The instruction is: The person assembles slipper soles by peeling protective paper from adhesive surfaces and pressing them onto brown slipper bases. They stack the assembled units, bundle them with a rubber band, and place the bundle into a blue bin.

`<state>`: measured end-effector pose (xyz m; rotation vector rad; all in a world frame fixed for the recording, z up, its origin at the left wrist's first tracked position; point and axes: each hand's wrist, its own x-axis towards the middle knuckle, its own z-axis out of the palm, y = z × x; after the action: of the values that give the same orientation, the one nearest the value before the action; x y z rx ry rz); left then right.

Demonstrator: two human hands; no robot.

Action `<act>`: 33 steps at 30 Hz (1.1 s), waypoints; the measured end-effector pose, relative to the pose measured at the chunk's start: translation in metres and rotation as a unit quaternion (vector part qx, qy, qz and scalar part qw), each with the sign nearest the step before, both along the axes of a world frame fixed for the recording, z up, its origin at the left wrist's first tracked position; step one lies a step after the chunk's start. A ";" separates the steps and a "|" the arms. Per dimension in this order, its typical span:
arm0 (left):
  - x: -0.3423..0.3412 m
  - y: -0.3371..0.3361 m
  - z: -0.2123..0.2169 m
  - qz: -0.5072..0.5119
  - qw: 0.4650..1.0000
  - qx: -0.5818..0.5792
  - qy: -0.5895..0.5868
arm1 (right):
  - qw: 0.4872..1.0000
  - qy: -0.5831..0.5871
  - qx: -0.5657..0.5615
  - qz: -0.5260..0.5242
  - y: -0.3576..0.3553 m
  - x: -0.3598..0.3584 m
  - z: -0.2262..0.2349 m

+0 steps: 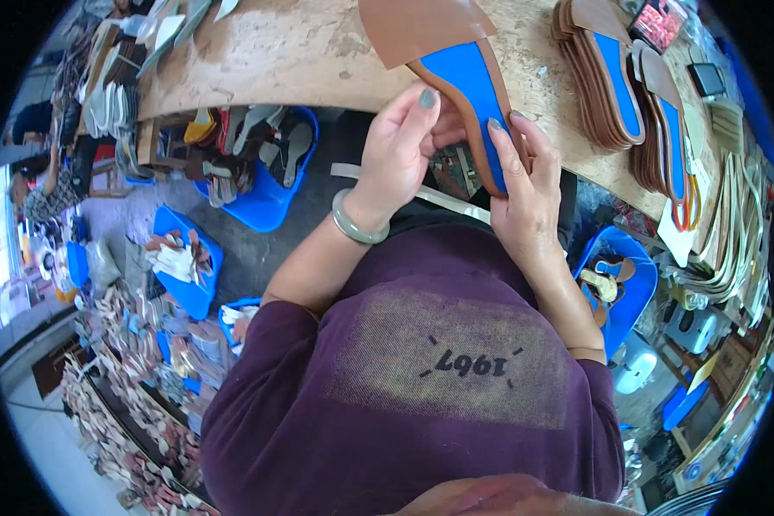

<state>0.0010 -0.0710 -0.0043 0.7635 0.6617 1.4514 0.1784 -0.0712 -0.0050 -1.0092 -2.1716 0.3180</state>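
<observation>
- Left hand (397, 146): fingers curled shut on the near end of the sandal sole (460, 73) — thumb pressed on its blue insole face.
- Right hand (525, 185): fingers closed along the sole's brown edge at 3 o'clock, index tip on the blue.
- Sole position: held between both hands, toe toward 12 o'clock over the workbench (301, 56).
- Progress (a judgement): edge pressing appears under way; the strap looks attached.
- Stack of finished soles (615, 77) at 2 o'clock; blue bins (267, 202) at 9 o'clock.

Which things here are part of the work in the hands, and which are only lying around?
In hand:
left hand
right hand
blue-and-brown sandal sole, held by both

Lying about:
stack of soles on the workbench
blue baskets of scraps
</observation>
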 end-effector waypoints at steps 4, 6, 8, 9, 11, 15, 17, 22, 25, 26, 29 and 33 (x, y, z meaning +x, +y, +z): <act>0.000 0.000 0.000 0.069 0.993 -0.055 0.075 | 0.992 0.045 -0.092 0.071 -0.006 0.003 0.000; 0.000 0.000 -0.001 0.090 0.989 -0.072 0.087 | 0.982 0.080 -0.118 0.122 -0.006 0.007 0.007; 0.001 0.000 -0.004 0.102 0.987 -0.076 0.100 | 0.925 0.248 -0.254 0.136 -0.006 0.011 -0.011; 0.001 0.000 -0.005 0.107 0.986 -0.073 0.105 | 0.879 0.328 -0.317 0.140 -0.007 0.012 -0.018; 0.005 -0.001 -0.008 0.112 0.984 -0.069 0.118 | 0.771 0.405 -0.470 0.141 -0.009 0.013 -0.020; 0.016 -0.002 -0.008 0.091 0.982 -0.096 0.133 | 0.613 0.455 -0.619 0.186 -0.015 -0.002 -0.005; 0.017 -0.001 -0.007 0.077 0.983 -0.103 0.130 | 0.595 0.475 -0.624 0.175 -0.015 -0.005 -0.005; 0.016 0.006 0.000 0.072 0.983 -0.092 0.139 | 0.583 0.479 -0.624 0.203 -0.007 0.003 -0.007; 0.012 0.005 0.003 0.104 0.978 -0.090 0.158 | 0.554 0.483 -0.636 0.235 -0.010 0.002 -0.009; 0.012 0.005 0.004 0.114 0.976 -0.080 0.169 | 0.517 0.515 -0.635 0.253 -0.012 0.001 -0.011; 0.013 0.007 0.000 0.093 0.981 -0.062 0.159 | 0.534 0.533 -0.618 0.222 -0.011 0.002 -0.008; 0.016 0.011 -0.007 0.016 0.993 -0.056 0.107 | 0.706 0.473 -0.518 0.099 -0.002 0.022 0.000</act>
<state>0.0169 -0.0604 -0.0112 0.8317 0.9153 1.3594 0.2000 -0.0734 -0.0048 -0.7918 -0.9981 1.8477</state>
